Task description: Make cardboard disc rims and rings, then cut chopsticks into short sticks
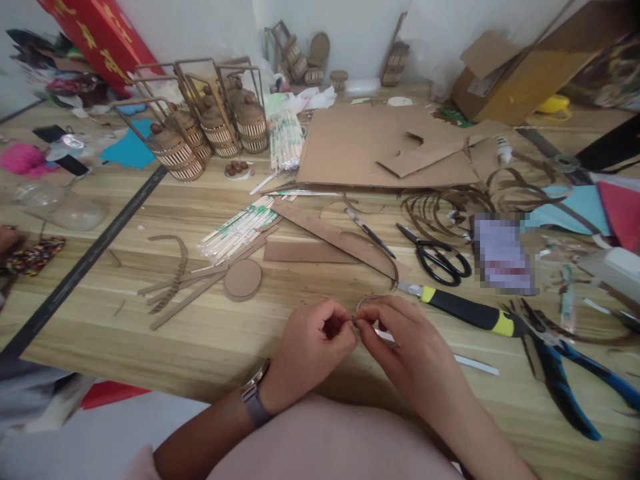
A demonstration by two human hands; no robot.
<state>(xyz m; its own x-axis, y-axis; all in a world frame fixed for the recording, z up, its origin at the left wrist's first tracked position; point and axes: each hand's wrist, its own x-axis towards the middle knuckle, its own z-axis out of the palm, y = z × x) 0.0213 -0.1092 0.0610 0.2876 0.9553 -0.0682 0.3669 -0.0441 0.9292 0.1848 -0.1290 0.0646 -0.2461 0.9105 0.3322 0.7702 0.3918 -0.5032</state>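
Observation:
My left hand [320, 340] and my right hand [405, 340] meet fingertip to fingertip low over the near side of the table. Both are closed in a pinch around something small and dark that I cannot make out. A thin curved line shows just behind the right fingers. Under the right hand a narrow white strip [477, 364] lies on the wood. A utility knife [465, 310] with a black and yellow handle rests beyond that hand, beside black scissors [440, 257]. Left of my hands sits a round cardboard disc [243, 279] near several cardboard strips [187, 303].
Blue-handled pliers [563, 373] lie at the right. Paper-wrapped chopsticks [240, 227], a pen [370, 232], a large cardboard sheet [350, 147] and coiled brown strips [435, 210] are farther back. Small handled baskets [180, 153] stand at back left. Another person's hand [7, 237] shows at far left.

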